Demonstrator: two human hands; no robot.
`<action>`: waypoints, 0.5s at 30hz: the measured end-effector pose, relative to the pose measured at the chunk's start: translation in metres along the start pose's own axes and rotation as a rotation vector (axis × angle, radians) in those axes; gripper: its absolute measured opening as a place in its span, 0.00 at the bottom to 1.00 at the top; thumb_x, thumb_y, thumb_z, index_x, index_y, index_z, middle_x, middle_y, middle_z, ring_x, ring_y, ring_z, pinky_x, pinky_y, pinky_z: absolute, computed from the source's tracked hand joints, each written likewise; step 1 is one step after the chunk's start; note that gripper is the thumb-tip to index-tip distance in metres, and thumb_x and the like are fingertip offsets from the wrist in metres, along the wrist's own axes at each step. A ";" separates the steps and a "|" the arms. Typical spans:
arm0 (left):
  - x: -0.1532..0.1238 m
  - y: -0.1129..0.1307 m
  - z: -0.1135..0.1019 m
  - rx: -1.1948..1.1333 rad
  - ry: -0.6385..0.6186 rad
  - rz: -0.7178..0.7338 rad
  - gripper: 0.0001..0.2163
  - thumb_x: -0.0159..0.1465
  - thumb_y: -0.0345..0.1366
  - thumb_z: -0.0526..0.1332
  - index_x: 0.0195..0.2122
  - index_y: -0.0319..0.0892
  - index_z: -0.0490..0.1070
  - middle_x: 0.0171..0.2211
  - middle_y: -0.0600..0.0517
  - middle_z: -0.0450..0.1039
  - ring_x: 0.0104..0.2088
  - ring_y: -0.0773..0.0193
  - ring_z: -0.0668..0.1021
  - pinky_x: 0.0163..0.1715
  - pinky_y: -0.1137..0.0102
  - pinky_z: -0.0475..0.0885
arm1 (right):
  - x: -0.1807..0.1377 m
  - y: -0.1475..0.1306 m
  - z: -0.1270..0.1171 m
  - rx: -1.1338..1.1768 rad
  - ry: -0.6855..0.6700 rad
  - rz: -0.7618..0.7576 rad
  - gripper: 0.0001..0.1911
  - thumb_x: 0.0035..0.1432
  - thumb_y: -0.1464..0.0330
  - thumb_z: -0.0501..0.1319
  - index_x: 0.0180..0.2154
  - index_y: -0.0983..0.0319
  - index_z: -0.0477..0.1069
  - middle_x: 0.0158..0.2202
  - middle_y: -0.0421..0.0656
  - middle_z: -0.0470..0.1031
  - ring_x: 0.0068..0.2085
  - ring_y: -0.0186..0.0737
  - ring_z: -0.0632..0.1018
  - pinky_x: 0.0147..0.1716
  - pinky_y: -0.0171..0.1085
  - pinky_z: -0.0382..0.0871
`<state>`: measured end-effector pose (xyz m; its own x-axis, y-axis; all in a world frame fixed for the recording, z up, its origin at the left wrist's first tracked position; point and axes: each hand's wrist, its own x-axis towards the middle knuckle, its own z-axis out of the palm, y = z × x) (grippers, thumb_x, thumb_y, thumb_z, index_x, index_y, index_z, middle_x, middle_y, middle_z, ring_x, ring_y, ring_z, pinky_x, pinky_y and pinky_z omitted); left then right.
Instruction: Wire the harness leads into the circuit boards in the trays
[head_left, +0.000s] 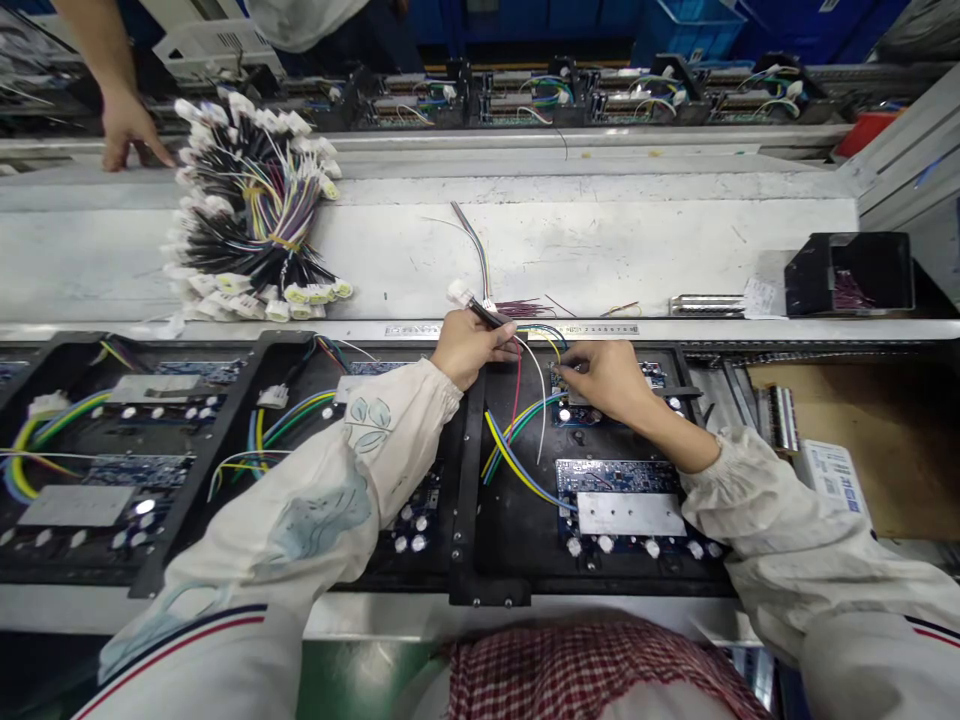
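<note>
I have left hand (466, 350) curled closed on the wire harness (482, 312); it slants down-right toward the upper board (592, 411); right hand (606, 378), nearer that board, bends to its left end; can't tell its grip.

The right hand (611, 382) hides part of the upper board (579, 411) near the tray's (517, 545) far edge; what its fingertips grip is too small to tell. Beyond, a co-worker's torso (307, 20) is cut off.
</note>
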<state>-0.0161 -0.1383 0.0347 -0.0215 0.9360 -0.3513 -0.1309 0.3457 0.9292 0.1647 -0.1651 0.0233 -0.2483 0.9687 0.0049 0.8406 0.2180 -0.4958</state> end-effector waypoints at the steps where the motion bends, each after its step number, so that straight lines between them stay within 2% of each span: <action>1: 0.000 0.000 0.000 -0.004 0.000 0.002 0.05 0.55 0.20 0.62 0.26 0.32 0.67 0.17 0.55 0.68 0.16 0.70 0.73 0.18 0.74 0.72 | 0.000 0.000 0.000 0.002 -0.005 0.000 0.09 0.53 0.67 0.62 0.35 0.61 0.79 0.32 0.44 0.79 0.30 0.39 0.76 0.33 0.37 0.64; 5: 0.002 -0.001 0.000 -0.013 -0.008 0.011 0.06 0.54 0.21 0.64 0.26 0.32 0.67 0.17 0.55 0.68 0.16 0.70 0.73 0.18 0.73 0.73 | 0.001 0.001 0.002 -0.001 -0.034 -0.009 0.08 0.52 0.66 0.63 0.34 0.60 0.79 0.31 0.43 0.79 0.30 0.38 0.76 0.31 0.36 0.64; 8: 0.003 -0.003 -0.001 -0.009 -0.003 0.014 0.06 0.54 0.21 0.64 0.25 0.32 0.66 0.17 0.55 0.68 0.17 0.70 0.73 0.18 0.73 0.73 | 0.001 0.002 -0.001 -0.048 -0.024 0.007 0.08 0.53 0.68 0.62 0.35 0.62 0.78 0.33 0.46 0.79 0.34 0.43 0.77 0.34 0.38 0.64; 11: 0.004 -0.003 -0.001 -0.003 0.001 0.015 0.06 0.54 0.22 0.65 0.26 0.33 0.67 0.18 0.55 0.68 0.17 0.69 0.73 0.20 0.72 0.74 | -0.002 -0.004 -0.006 -0.094 -0.012 -0.002 0.10 0.55 0.64 0.62 0.34 0.63 0.78 0.33 0.50 0.79 0.36 0.47 0.77 0.35 0.40 0.63; 13: 0.004 -0.003 -0.001 -0.001 0.000 0.016 0.06 0.53 0.22 0.65 0.26 0.33 0.67 0.18 0.54 0.69 0.17 0.70 0.73 0.21 0.71 0.75 | -0.008 -0.014 -0.007 -0.116 -0.067 -0.043 0.13 0.56 0.59 0.61 0.32 0.63 0.76 0.31 0.50 0.78 0.34 0.46 0.76 0.33 0.40 0.62; 15: 0.003 -0.004 -0.001 0.000 0.003 0.017 0.06 0.53 0.22 0.65 0.25 0.32 0.67 0.18 0.54 0.69 0.18 0.69 0.73 0.21 0.71 0.75 | -0.017 -0.025 -0.006 -0.138 -0.161 -0.087 0.14 0.57 0.59 0.60 0.29 0.63 0.75 0.30 0.49 0.77 0.32 0.45 0.76 0.30 0.39 0.61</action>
<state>-0.0168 -0.1365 0.0301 -0.0271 0.9415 -0.3359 -0.1307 0.3298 0.9349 0.1505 -0.1864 0.0413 -0.3868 0.9165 -0.1018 0.8681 0.3246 -0.3756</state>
